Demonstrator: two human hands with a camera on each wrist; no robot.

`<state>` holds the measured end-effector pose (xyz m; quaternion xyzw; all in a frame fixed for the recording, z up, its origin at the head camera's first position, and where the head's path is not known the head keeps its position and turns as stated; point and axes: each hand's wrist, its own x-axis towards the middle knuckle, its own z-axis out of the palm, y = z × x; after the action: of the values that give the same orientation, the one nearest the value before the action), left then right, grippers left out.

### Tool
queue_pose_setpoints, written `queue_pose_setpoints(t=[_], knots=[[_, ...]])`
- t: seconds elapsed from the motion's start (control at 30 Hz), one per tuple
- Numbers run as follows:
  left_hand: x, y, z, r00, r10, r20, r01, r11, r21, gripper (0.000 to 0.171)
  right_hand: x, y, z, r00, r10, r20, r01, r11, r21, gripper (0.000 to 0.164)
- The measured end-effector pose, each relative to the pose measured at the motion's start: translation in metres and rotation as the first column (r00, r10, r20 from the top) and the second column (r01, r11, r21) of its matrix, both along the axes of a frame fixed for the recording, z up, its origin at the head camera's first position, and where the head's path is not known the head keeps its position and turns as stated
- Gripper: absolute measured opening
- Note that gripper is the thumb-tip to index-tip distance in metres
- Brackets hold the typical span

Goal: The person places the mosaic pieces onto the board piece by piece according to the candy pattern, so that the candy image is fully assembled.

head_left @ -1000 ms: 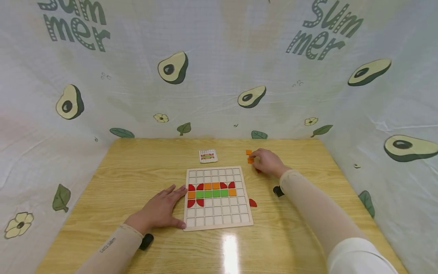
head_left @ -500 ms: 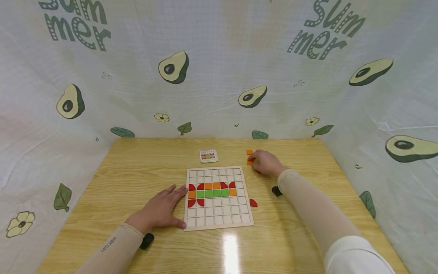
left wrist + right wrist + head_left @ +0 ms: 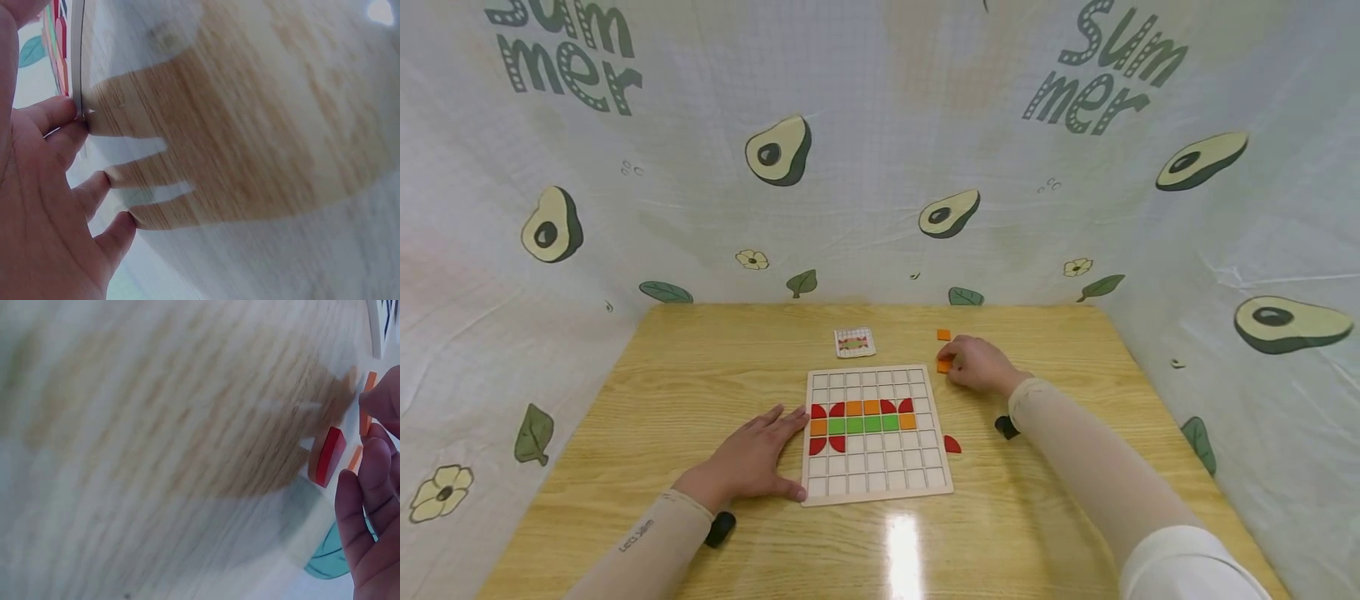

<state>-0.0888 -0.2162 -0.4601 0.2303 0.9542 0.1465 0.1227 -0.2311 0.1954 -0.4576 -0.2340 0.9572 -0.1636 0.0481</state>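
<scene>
My left hand (image 3: pixel 747 460) lies on the table with spread fingers, its fingertips and thumb touching the left edge of a pale wooden grid board (image 3: pixel 896 459). Red quarter-circle pieces, orange squares and a row of green squares (image 3: pixel 854 424) fill cells of this board. Beyond the board's upper right corner, my right hand (image 3: pixel 982 365) pinches an orange square tile (image 3: pixel 371 381) between thumb and fingers. Close by, in the right wrist view, a red piece (image 3: pixel 330 459) rests on the table, with another orange tile (image 3: pixel 355 459) partly hidden behind the fingers.
A small pattern card (image 3: pixel 854 342) lies behind the board. One loose orange square (image 3: pixel 943 334) sits near the back of the wooden table (image 3: pixel 715 346). Beside the board's right edge is a loose red quarter-circle (image 3: pixel 952 444). A printed cloth (image 3: pixel 865 150) hangs behind.
My right hand has drawn an orange tile slightly toward me and the board, away from the other orange tile. The left hand and the pieces on the board have not moved.
</scene>
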Motion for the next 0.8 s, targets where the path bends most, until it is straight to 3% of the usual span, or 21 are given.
queue_pose_setpoints(t=[0.43,0.8], knots=[[0.001,-0.002,-0.002,1.0,-0.001,-0.014,0.001,1.0,-0.001,0.118,0.037,-0.002,0.009,0.995,0.098,-0.01,-0.098,0.991,-0.096,0.031],[0.001,-0.001,-0.001,1.0,0.003,-0.005,-0.003,1.0,0.0,0.118,0.067,-0.035,0.014,0.974,0.227,0.018,-0.223,0.966,-0.132,0.032]])
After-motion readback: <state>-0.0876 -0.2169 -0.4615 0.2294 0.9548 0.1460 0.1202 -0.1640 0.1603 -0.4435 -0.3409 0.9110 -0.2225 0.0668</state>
